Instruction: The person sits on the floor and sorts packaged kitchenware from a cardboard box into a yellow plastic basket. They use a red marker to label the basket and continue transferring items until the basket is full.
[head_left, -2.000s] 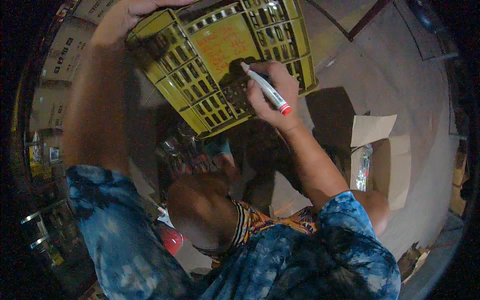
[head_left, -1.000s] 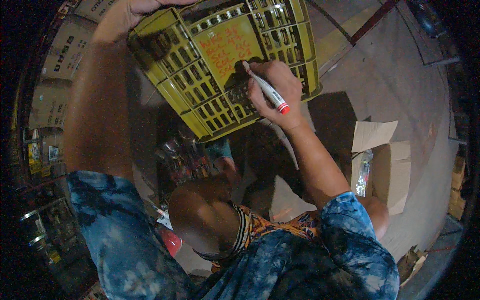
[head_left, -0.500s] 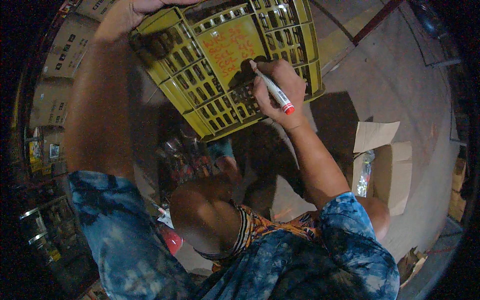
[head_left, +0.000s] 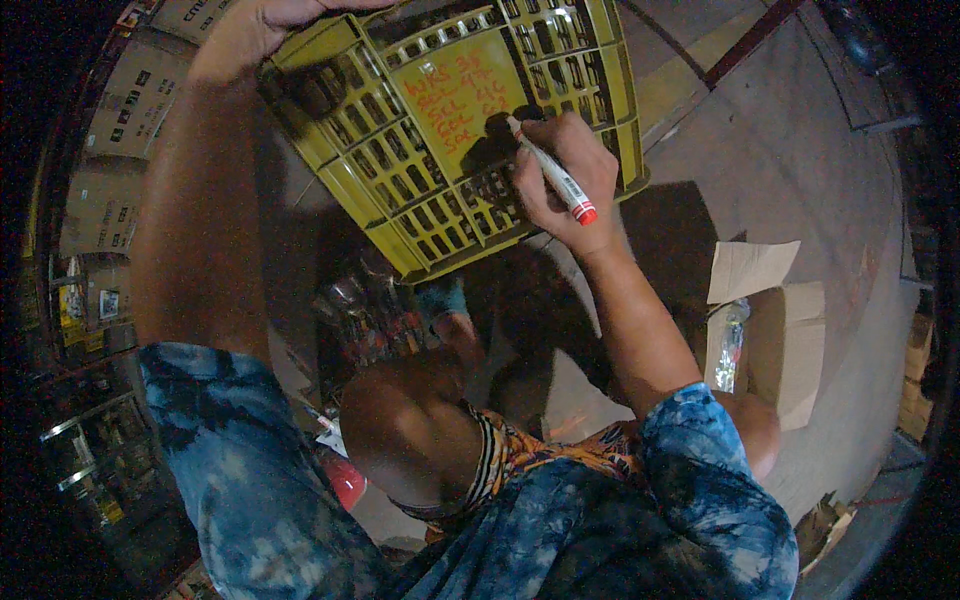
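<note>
A yellow plastic crate point(head_left: 373, 170) with slotted walls is tilted at the top of the head view. Red handwriting covers part of its smooth panel point(head_left: 440, 60). My left hand point(head_left: 305, 10) grips the crate's upper left edge, its fingers partly cut off by the picture's top. In my right hand point(head_left: 578, 170) is a white marker point(head_left: 553, 174) with a red end, pinched like a pen. Its tip points at the panel's right part, beside the writing; dark shadow hides whether it touches. My right hand lies against the crate's lower right part.
An open cardboard box point(head_left: 790, 340) with a clear plastic-wrapped item stands on the floor at right. Clear-wrapped goods point(head_left: 365, 315) lie beyond my bent knee point(head_left: 405, 425). Printed cartons point(head_left: 125, 105) are stacked at left, with a red object point(head_left: 345, 482) near my left side.
My right hand and the marker have shifted slightly right. The crate and my left hand have stayed put.
</note>
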